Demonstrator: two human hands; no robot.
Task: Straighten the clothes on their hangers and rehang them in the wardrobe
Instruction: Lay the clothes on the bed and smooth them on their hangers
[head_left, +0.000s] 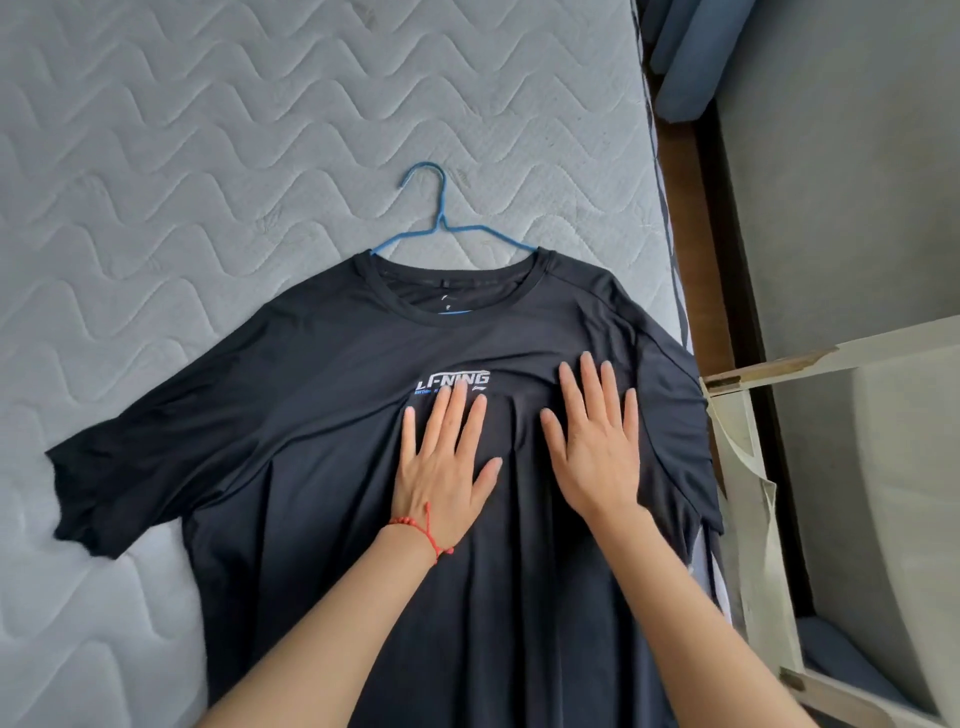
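Observation:
A black T-shirt with a white and blue chest logo lies face up on the mattress. A blue wire hanger sits inside it, its hook and shoulders sticking out of the collar. My left hand, a red string on its wrist, lies flat on the chest just below the logo, fingers straight. My right hand presses flat on the fabric beside it, to the right. Creases run in the cloth between and around both hands. The shirt's right sleeve hangs over the mattress edge.
The quilted grey mattress spreads to the left and behind the shirt. Its right edge drops to a wooden bed frame and a grey floor. A pale wooden chair frame stands close at the right.

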